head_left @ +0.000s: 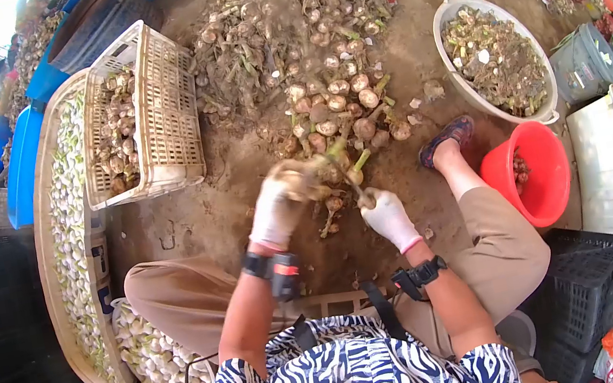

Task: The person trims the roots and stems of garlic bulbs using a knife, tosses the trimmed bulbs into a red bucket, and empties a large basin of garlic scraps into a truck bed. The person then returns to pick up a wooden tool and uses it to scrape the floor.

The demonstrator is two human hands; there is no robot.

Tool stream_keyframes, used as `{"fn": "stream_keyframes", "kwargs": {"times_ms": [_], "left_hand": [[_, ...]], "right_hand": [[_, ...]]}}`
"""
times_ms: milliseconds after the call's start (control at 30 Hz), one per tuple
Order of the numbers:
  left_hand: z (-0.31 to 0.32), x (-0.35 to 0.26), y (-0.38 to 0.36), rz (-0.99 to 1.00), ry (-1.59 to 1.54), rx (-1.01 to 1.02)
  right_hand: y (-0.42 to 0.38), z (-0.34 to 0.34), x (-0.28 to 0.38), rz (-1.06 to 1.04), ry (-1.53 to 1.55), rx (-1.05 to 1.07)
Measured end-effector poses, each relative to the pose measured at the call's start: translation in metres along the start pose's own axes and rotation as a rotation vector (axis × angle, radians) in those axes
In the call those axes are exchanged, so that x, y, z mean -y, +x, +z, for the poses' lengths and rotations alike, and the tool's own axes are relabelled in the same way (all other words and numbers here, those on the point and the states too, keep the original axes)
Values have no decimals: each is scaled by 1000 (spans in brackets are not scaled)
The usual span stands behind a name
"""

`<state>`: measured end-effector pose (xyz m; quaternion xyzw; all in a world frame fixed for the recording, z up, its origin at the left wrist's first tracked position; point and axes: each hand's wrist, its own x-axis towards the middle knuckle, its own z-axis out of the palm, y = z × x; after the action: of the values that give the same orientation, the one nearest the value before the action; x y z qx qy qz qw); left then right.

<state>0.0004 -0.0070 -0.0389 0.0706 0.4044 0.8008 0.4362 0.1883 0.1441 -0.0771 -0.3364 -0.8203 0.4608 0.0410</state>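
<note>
Your left hand (277,210), gloved and blurred, is closed around a muddy bulb (294,184) — held over the dirt floor between your knees. Your gloved right hand (390,219) grips the handle of a knife (366,199), its thin blade slanting up near that bulb. Just beyond lies a pile of soil-crusted bulbs (338,90), some with green stems — a slatted plastic crate (171,113) stands to its left, a red bucket (557,188) beside your right leg.

A head-worn camera looks forward and down at the nearby floor (413,50), edges apparently warped
</note>
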Motion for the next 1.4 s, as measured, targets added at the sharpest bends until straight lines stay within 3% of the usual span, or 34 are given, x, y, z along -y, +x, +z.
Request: {"fn": "stream_keyframes", "kwargs": {"times_ms": [33,100,133,167,267,300,333,367,400,433,500,567,667,700,767,833,867,900,967,1033,1100,1133,1167,1267,1300,1400], "left_hand": [[-19,-13,9,95,-119,12],[-16,-69,29,241,-245,-64],[-14,-96,39,317,-302,-96],[-17,-100,53,350,-201,-181],[-25,-115,91,461,147,-412],[-30,-88,107,442,839,-196],[-36,-60,123,609,1448,5],[-22,-14,140,91,934,-215],[-37,40,167,232,1421,-230],[-38,70,178,128,1442,-170],[-47,115,204,26,1787,-381],[-40,115,220,266,1796,-376],[-53,110,251,-70,1816,-206],[-50,101,248,-74,1824,-209],[-36,76,241,-254,1667,79],[-29,82,220,-15,1581,170],[-20,85,203,-71,1411,259],[8,76,182,-8,1642,459],[8,109,153,162,1773,532],[42,90,110,242,1762,523],[62,80,74,358,1679,564],[69,77,57,468,1634,520],[72,73,44,512,1585,470],[79,49,14,390,1173,197],[89,36,3,197,984,90],[73,42,-5,211,1059,86]], "right_hand": [[6,5,-19,-6,-9,-4],[0,14,-56,327,102,146],[-5,-6,-32,398,311,147],[-7,-16,-25,411,299,149],[3,-36,-7,421,567,-115],[8,-41,-11,390,593,-149],[11,-45,-7,397,620,-173],[14,-50,-2,404,643,-197],[16,-54,0,411,637,-199],[16,-55,1,430,632,-200],[14,-62,9,454,623,-194],[14,-68,16,589,643,-168],[15,-61,7,586,687,-191],[16,-57,6,557,699,-192],[18,-58,8,565,670,-147],[21,-56,4,566,647,-112],[21,-49,-6,519,660,-124],[22,-45,-14,465,668,-138],[22,-41,-21,435,665,-180],[29,-36,-32,325,668,-338],[34,-36,-31,-130,348,-399],[32,-38,-24,-54,415,-323],[28,-39,-17,54,680,-213],[16,-35,-4,90,913,-161],[11,-33,3,82,915,-149],[4,-33,18,20,948,-108]]}}
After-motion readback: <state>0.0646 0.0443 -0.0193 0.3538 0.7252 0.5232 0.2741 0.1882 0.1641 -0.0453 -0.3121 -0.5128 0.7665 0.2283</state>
